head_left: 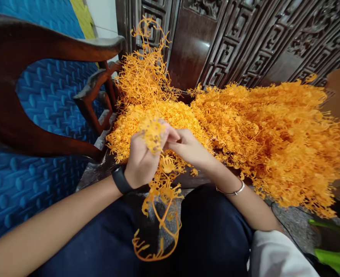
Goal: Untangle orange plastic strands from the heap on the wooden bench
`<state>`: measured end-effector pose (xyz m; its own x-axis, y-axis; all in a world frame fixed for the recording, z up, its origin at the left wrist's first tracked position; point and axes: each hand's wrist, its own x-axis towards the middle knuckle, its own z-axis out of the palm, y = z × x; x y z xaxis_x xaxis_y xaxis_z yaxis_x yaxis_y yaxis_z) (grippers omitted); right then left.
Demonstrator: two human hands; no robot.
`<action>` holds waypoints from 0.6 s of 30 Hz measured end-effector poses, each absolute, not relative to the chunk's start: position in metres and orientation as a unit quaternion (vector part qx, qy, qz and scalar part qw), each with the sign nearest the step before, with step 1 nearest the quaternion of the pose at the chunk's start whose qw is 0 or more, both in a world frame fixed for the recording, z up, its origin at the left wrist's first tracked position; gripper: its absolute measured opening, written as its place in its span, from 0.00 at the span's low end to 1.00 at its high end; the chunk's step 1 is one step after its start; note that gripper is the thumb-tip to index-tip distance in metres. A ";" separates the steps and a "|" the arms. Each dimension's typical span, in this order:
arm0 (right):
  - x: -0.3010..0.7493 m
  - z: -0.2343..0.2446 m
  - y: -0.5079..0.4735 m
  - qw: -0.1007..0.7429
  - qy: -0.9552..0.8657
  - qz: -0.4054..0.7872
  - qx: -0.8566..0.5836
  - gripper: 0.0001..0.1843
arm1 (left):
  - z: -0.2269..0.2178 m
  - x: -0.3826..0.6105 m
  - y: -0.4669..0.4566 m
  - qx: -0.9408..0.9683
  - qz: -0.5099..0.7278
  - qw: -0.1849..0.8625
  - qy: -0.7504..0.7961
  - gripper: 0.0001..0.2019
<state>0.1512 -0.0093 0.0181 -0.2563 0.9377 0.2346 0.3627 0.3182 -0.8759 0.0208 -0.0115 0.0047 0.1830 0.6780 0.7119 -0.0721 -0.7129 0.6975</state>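
Note:
Orange plastic pieces on thin branching stems, like moulded parts on their runners, lie heaped in front of me. My left hand (142, 157), with a dark band at the wrist, is closed around a bunch of them (152, 132), slightly blurred. Below it dangles a strand of the orange plastic pieces (167, 165), ending in a curved, toothed runner between my knees. Fingertips of my right hand (191, 148) are pinched together against the left hand's fingers; what they grip is hidden. Under both hands spreads a pile of small loose orange pieces (175, 111).
Bare, tangled orange runners (146, 77) are stacked behind the pile. To the right rises a large heap of orange pieces (273, 138). A dark wooden chair (57, 46) stands at left over blue foam matting (2, 184). Carved dark panels (193, 50) close off the back.

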 end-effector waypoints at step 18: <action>0.189 0.024 -0.028 0.491 -0.597 0.452 -0.445 0.09 | -0.005 0.014 -0.008 0.802 0.376 0.306 0.348 0.19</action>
<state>0.1891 -0.0276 0.0241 -0.1220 0.9754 0.1837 0.0877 0.1950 -0.9769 0.0136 -0.0084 -0.0050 0.4747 0.7886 0.3909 0.3283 -0.5707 0.7526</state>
